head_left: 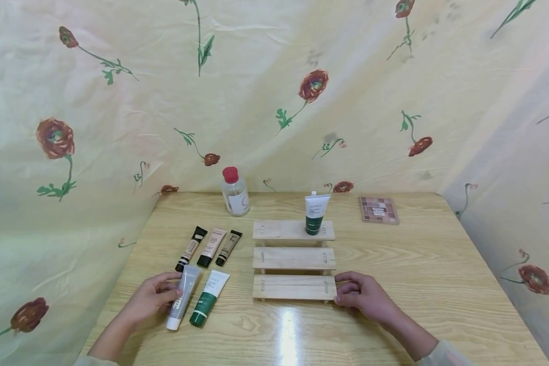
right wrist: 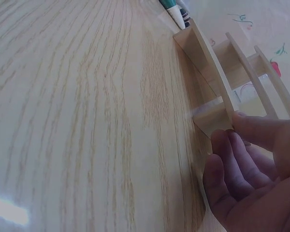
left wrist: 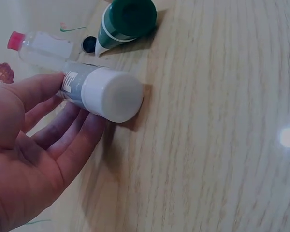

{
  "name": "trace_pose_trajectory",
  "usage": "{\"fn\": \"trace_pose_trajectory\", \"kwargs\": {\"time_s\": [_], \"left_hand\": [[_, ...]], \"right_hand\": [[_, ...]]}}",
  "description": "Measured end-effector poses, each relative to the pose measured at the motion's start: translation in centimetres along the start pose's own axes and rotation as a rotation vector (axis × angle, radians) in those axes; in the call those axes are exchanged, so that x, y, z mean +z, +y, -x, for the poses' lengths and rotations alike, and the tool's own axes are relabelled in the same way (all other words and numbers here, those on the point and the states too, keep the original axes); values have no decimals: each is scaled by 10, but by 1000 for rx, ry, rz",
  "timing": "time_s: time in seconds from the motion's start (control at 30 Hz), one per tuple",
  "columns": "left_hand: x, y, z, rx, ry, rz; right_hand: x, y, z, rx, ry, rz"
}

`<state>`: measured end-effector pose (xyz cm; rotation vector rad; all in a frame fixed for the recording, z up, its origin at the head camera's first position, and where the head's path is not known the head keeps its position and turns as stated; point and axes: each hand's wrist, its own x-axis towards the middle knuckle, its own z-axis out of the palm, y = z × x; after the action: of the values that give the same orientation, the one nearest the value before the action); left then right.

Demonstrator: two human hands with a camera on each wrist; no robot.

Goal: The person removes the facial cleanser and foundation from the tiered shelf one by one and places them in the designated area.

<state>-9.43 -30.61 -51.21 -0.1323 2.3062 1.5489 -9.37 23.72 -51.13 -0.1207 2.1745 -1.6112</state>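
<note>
My left hand [head_left: 153,297] grips a grey tube with a white cap [head_left: 183,300], thumb on one side and fingers beneath. Beside it lies a green-and-white tube [head_left: 210,297]. My right hand [head_left: 360,296] holds the right end of the lowest step of a three-tier wooden display rack [head_left: 293,287]. In the right wrist view, the thumb is at the edge of the rack [right wrist: 215,65] and the other fingers are curled below. Another white-and-green tube [head_left: 315,213] stands on the top step, towards its right end.
Behind the left hand lie a black-capped tube [head_left: 191,249], a pink BB tube [head_left: 212,247] and a small tan tube [head_left: 229,248]. A clear bottle with a red cap [head_left: 236,193] stands at the back, and a checkered palette [head_left: 378,210] lies back right. Floral cloth [head_left: 256,101] surrounds the table.
</note>
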Motion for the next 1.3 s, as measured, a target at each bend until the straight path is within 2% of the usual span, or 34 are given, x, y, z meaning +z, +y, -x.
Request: {"fn": "trace_pose_trajectory", "kwargs": {"time_s": [0.23,0.4,0.63,0.9,1.1,1.2,1.3], "left_hand": [[5,1,-4,-28,58,-65],[11,4,-4,-27,76,-83],[16,7,-5,27,91,-215],[18,14,-5,29,124,-370],[14,23,-2,5,102,-363],[10,29,-4,55,102,-370],[7,40,-9,160,115,-368]], "right_hand": [[0,1,0,3,1,-6],[0,1,0,4,0,-17],[0,1,0,-6,-5,-28],[0,3,-1,-13,-6,-29],[0,2,0,-6,-9,-29],[0,1,0,-6,-13,-29],[-1,1,0,-9,-14,-30]]}}
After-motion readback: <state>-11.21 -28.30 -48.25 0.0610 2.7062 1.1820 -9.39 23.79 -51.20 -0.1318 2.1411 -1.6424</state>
